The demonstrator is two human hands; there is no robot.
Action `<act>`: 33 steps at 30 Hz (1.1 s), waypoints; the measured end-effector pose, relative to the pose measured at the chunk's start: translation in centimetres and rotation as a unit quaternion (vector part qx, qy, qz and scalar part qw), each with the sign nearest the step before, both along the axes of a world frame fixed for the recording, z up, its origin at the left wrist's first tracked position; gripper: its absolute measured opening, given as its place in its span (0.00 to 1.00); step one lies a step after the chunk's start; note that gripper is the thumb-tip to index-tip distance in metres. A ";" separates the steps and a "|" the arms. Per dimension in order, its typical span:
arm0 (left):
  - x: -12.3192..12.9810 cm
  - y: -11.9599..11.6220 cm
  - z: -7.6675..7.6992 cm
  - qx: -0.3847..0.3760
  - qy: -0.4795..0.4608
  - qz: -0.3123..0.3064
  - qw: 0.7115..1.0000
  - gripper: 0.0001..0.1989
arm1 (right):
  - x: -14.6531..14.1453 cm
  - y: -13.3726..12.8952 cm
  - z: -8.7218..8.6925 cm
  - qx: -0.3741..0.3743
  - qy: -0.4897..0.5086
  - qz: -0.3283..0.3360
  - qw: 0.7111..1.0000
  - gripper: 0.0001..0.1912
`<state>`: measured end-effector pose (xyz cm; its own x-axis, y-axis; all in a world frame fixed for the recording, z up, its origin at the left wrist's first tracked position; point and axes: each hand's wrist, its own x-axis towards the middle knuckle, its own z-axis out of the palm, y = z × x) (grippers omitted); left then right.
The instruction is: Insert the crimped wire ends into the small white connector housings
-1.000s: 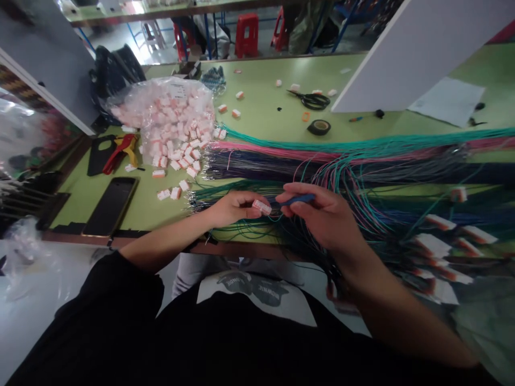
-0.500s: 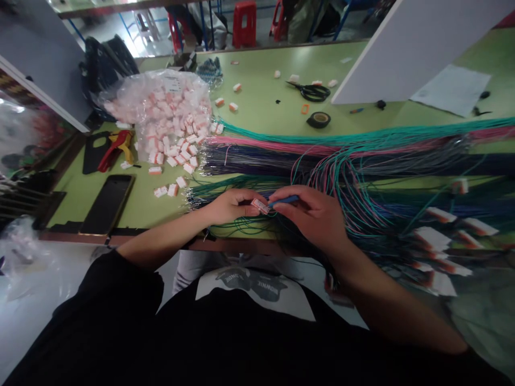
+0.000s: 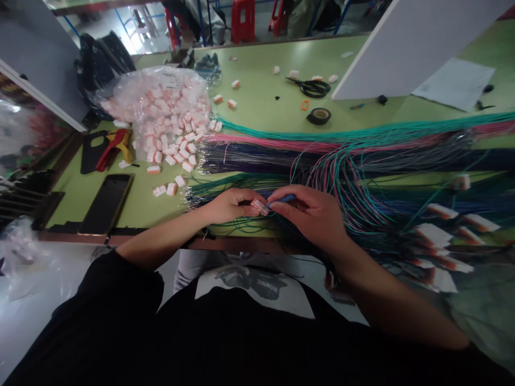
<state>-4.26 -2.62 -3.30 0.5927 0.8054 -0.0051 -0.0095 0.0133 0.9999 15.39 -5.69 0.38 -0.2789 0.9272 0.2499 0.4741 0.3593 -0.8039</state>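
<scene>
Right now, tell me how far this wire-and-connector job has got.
Done: finished white-and-orange connectors with wires lie piled at the right. In hand: the left hand holds a small white-and-orange plastic connector; the right hand brings a blue wire to it. Left: a clear bag of loose connectors and long bundles of coloured wires.

Bare table (image 3: 261, 115) lies open beyond the wires (image 3: 341, 155), broken only by the tape roll (image 3: 318, 116) and scissors (image 3: 311, 87), while the bag (image 3: 161, 110) and phone (image 3: 107, 202) crowd the left, the white board (image 3: 402, 43) walls the right, and wires cover the near edge.
</scene>
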 end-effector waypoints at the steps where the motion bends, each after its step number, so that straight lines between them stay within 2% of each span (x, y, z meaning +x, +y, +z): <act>1: 0.0 0.0 0.1 0.000 0.000 0.001 1.000 0.12 | 0.0 0.0 0.0 0.000 0.000 -0.001 1.000 0.08; 10: 0.0 0.0 0.3 -0.029 -0.007 0.005 1.000 0.14 | 0.1 -0.1 0.2 0.013 -0.022 -0.002 1.000 0.09; 17: 0.1 0.0 0.0 -0.018 -0.032 -0.006 0.999 0.11 | 0.1 0.0 0.1 0.008 -0.026 0.016 0.999 0.06; 27: -0.4 0.2 0.6 0.046 0.031 -0.025 0.998 0.09 | 0.2 0.1 0.9 0.005 -0.065 0.058 0.996 0.07; 33: -0.6 0.4 0.1 0.107 0.043 -0.046 0.992 0.14 | 0.3 0.2 0.8 0.049 -0.095 0.090 0.990 0.08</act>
